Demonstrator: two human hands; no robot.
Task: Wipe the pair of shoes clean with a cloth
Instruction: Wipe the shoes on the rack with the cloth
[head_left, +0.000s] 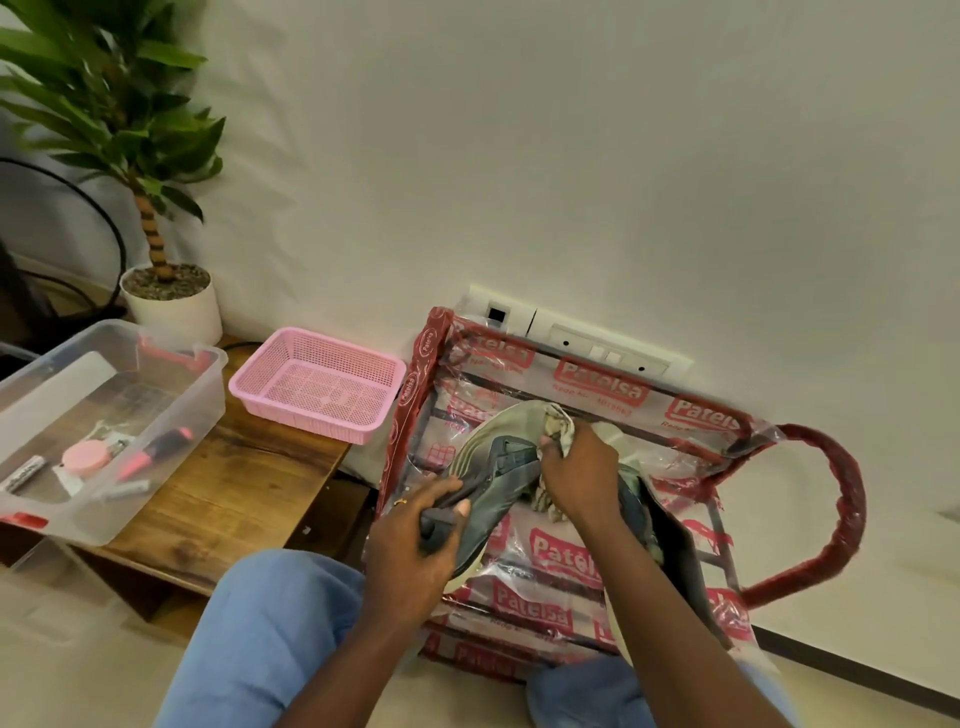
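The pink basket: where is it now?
In the head view the pink basket sits left of centre on the wooden table, between the clear plastic box and the wrapped rack.

Left hand (415, 545) grips shoe (498, 501); right hand (579, 480) clutches cloth (558, 431); forearms extended.

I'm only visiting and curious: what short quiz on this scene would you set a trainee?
1. True or false: the left hand grips the grey shoe.
2. Which hand holds the cloth against that shoe? A) left hand B) right hand C) neither
3. Fill in: the pink basket sits on the wooden ____.

Key: 1 true; 2 B; 3 table.
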